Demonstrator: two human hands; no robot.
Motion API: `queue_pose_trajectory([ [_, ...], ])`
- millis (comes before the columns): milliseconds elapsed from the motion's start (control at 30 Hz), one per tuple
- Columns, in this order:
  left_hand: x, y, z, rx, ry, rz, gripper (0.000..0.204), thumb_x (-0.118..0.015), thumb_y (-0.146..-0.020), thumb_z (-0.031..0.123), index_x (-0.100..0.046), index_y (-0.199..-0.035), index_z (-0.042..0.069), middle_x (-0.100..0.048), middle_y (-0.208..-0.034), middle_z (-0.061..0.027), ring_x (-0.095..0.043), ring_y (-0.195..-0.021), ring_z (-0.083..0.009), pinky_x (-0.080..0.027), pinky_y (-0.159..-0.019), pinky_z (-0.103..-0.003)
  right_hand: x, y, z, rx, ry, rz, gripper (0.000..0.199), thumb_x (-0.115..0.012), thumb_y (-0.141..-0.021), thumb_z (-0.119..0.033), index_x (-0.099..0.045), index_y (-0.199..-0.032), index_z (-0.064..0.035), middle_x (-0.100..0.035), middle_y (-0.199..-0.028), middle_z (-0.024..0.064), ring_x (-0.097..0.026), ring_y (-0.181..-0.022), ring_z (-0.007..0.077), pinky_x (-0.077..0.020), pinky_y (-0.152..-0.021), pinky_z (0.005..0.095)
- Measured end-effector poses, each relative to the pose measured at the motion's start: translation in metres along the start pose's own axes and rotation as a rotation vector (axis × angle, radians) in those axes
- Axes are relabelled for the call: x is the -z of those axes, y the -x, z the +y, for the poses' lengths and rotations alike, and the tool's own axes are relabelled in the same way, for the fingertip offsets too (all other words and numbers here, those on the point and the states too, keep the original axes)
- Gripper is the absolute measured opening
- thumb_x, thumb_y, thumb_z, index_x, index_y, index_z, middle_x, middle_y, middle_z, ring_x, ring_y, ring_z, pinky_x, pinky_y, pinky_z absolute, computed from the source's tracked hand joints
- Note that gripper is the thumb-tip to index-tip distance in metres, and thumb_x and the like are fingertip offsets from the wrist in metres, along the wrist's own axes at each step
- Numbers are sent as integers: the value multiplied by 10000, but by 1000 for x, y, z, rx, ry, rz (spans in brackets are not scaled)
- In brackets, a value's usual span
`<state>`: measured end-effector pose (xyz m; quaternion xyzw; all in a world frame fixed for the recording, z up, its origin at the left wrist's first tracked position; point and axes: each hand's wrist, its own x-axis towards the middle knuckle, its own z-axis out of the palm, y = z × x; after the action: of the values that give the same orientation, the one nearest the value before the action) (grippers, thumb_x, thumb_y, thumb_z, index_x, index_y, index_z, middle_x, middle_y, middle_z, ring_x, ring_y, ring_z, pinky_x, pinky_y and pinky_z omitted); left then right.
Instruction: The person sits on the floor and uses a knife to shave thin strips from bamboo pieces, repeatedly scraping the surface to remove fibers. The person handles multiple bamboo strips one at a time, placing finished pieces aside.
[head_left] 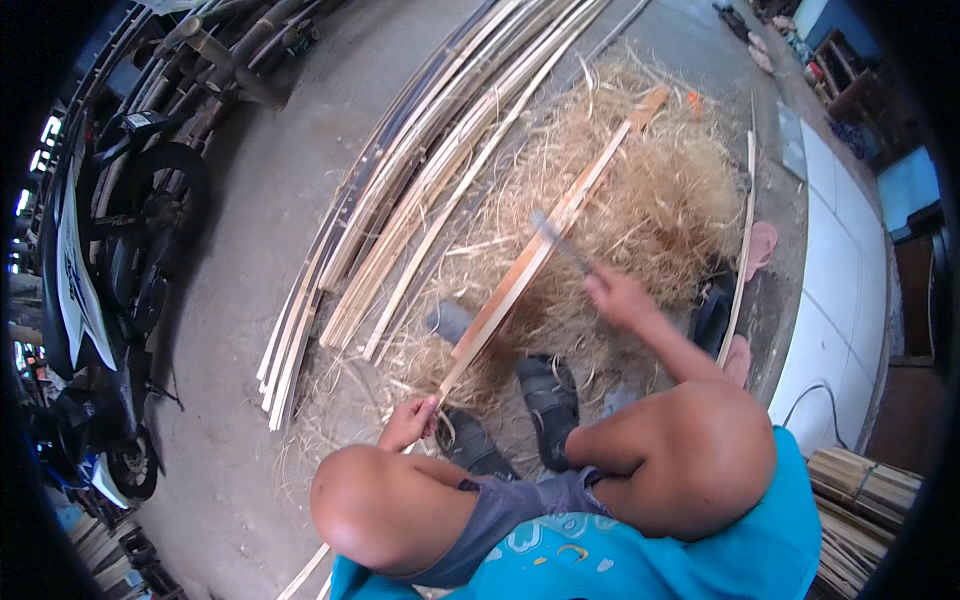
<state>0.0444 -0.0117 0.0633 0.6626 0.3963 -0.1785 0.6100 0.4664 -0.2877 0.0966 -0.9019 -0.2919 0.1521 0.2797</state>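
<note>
My left hand pinches a long pale bamboo strip near its close end, beside my left knee. The strip runs away from me along a narrow brown wooden board, which slants up to the right over a pile of shavings. My right hand is closed round a knife. Its blade, somewhat blurred by motion, points up and left across the board and strip; I cannot tell whether it touches them. The handle is mostly hidden in my fingers.
Curly shavings heap around the board. Long split strips lie on the floor to the left. Dark sandals are on my feet. A motorcycle stands far left, white tiles edge the right, and bundled slats lie lower right.
</note>
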Motion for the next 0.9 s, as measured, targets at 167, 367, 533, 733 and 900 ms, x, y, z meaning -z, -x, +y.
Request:
queue_pose_trajectory([
  [167,9,-8,-35,-111,67,87,468,-552,-1034,428,-682,-840,22,-636,-677,-36,-544,-539,-97,-440,-522,-256,-15,-3,15,17,-31,36,426,-553,-982,-432,-636,-1288,-147,-702,-1053,228,-687,-941,409,-549,-811,493],
  [367,1,-5,9,-13,99,56,495,-559,-1030,432,-666,-766,27,-564,-591,-14,-508,-523,-97,-390,-491,-268,-18,15,5,162,-7,-40,412,-584,-969,-395,-644,-1284,-136,-702,-1115,208,-682,-1030,378,-535,-900,461],
  [533,22,13,-62,-122,-120,102,493,-557,-1033,421,-705,-819,2,-596,-628,-19,-525,-575,-86,-421,-525,-280,-18,-6,31,152,102,-151,428,-579,-965,-409,-620,-1322,-177,-695,-1127,209,-672,-1043,382,-528,-915,478],
  [733,2,6,-10,-42,111,144,434,-550,-1042,381,-677,-847,14,-592,-640,-17,-542,-585,-74,-440,-526,-270,-41,14,-12,321,-47,-153,406,-604,-957,-370,-639,-1293,-145,-713,-1057,199,-688,-946,411,-546,-844,472],
  [900,19,10,-30,-141,-80,168,441,-574,-1030,369,-667,-782,16,-556,-609,1,-459,-528,-78,-353,-493,-274,28,-27,86,-98,-48,175,429,-594,-965,-385,-647,-1270,-87,-705,-1107,211,-680,-1013,396,-533,-886,452],
])
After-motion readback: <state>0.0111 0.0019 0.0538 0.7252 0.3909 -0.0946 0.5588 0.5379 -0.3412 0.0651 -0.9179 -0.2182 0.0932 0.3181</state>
